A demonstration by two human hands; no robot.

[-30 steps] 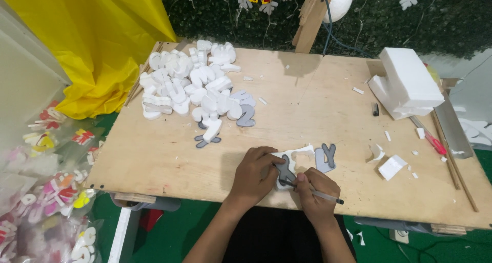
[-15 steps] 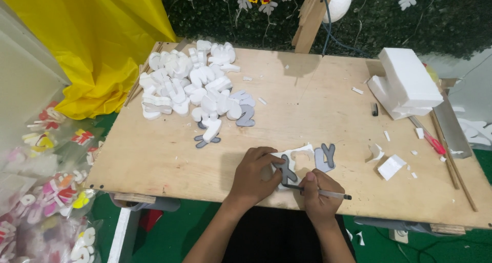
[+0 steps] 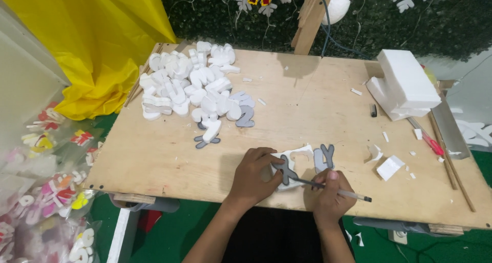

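Observation:
My left hand (image 3: 254,173) presses a grey letter-shaped template (image 3: 286,170) flat onto a white foam piece (image 3: 294,155) near the front edge of the wooden table (image 3: 154,155). My right hand (image 3: 329,195) grips a pen (image 3: 333,190) whose tip touches the template's right edge. Just right of the foam lies a second grey letter cutout (image 3: 324,157).
A heap of white foam letters (image 3: 189,83) with a few grey cutouts (image 3: 245,114) covers the table's back left. White foam blocks (image 3: 402,86) stand at the back right, with scraps (image 3: 390,167), a red-handled tool (image 3: 426,138) and wooden sticks (image 3: 451,155). Yellow cloth (image 3: 97,42) hangs at the left.
My right hand has shifted the pen slightly along the template's edge. My left hand keeps the template pinned in the same place.

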